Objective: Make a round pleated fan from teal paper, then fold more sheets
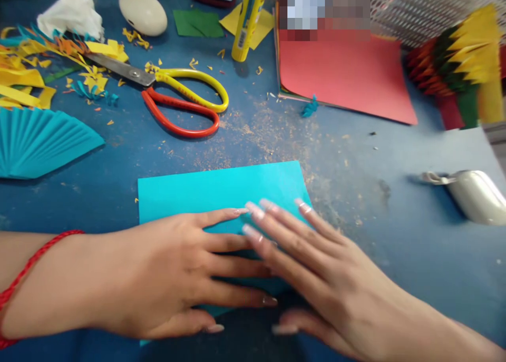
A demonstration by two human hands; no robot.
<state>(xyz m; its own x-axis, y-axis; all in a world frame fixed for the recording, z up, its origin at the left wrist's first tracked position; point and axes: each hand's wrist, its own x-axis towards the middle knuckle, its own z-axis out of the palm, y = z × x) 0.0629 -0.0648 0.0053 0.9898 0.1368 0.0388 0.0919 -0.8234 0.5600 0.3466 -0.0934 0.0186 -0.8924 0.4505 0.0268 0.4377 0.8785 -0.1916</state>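
Note:
A sheet of bright turquoise paper (221, 185) lies on the blue table in front of me. My left hand (190, 272) rests flat across it, fingers stretched to the right and slightly spread. From the right, my right hand (316, 262) reaches over the paper with its fingers extended, a little blurred. Its fingertips overlap those of the left hand; whether they touch the paper I cannot tell. Both hands hide the lower part of the sheet. Beyond the paper are scissors (158, 88) with one yellow and one red handle, their blades pointing left.
A pleated turquoise paper fan (43, 143) lies at left below yellow paper scraps (23, 80). Behind stand a yellow glue stick (248, 22) and red paper sheets (340, 72). Folded coloured paper (462, 67) is at the back right, a pale glossy case (480, 196) nearer.

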